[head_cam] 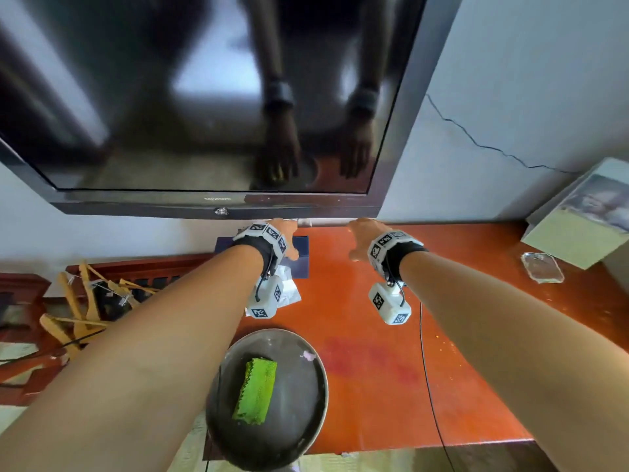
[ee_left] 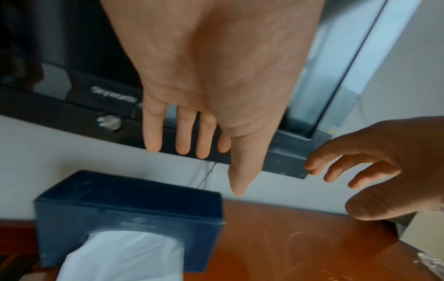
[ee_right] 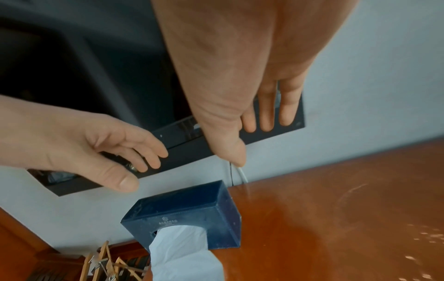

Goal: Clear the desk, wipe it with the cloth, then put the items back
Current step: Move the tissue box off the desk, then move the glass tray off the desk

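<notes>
Left hand [ee_left: 211, 79] fingers [ee_left: 153, 131] straight and spread, holding nothing, thumb pointing down toward the back right corner of the tissue box [ee_left: 129, 205]. No contact with the box that I can see; the hand hangs just above and behind it. Right hand [ee_right: 242, 76] also loose, fingers [ee_right: 288, 108] extended, nothing in it, hovering over bare desk [ee_right: 336, 218] to the right of the box. Both sets of fingertips sit in front of the lower bezel of the TV [head_cam: 211, 97]; whether they touch it, cannot tell.

Below the left fingers: dark blue tissue box against the wall, white tissue [ee_left: 125, 252] pulled out of its front opening. Thin cables [ee_right: 236, 175] drop from behind the TV to the desk, just under the right thumb.

Nearer the body than both hands: round grey tray [head_cam: 299, 413] at the front desk edge, green cloth [head_cam: 256, 391] folded and lying in it, well apart from either hand. Small pale scrap [head_cam: 308, 356] on the tray's far rim.

Out past the right hand: clear glass dish [head_cam: 542, 267] on the desk, then a pale box with a picture [head_cam: 578, 216] leaning at the wall corner. Out past the left arm, off the desk: wooden hangers [head_cam: 85, 308] piled on a lower surface. Thin black cord [head_cam: 430, 386] runs across the desk under the right forearm.
</notes>
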Tool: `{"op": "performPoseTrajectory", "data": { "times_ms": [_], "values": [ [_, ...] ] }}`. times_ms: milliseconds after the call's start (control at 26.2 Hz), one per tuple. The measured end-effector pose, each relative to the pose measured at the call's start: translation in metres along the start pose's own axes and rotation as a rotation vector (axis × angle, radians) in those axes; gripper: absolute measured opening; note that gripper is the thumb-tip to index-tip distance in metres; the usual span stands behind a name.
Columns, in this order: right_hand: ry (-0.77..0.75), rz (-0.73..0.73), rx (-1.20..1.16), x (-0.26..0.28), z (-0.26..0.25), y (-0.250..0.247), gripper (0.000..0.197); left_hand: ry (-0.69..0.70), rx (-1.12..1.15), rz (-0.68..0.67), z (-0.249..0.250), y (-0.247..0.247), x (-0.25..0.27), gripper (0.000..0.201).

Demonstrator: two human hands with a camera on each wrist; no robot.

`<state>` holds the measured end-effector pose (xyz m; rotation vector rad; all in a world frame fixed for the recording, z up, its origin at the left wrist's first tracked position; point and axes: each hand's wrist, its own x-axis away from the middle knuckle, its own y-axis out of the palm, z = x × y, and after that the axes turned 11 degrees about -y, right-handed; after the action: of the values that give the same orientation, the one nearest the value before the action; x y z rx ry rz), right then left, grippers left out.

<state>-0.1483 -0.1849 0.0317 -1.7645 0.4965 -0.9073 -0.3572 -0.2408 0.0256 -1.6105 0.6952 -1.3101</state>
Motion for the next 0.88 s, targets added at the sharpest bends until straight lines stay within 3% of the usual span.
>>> {"op": "performPoseTrajectory", "data": {
  "times_ms": [190, 495, 876],
  "values": [
    [0.068, 0.029, -0.01, 0.094, 0.062, -0.011, 0.065, 0.092, -0.04, 0.018, 0.098, -0.023, 0.057, 0.054],
    [0.202, 0.098, -0.073, 0.242, 0.17, -0.027, 0.064, 0.236, -0.046, 0.075, 0.257, -0.047, 0.131, 0.067],
    [0.382, 0.12, -0.146, 0.318, 0.3, -0.019, 0.058, 0.385, -0.095, 0.077, 0.409, -0.061, 0.122, 0.066]
  ]
}}
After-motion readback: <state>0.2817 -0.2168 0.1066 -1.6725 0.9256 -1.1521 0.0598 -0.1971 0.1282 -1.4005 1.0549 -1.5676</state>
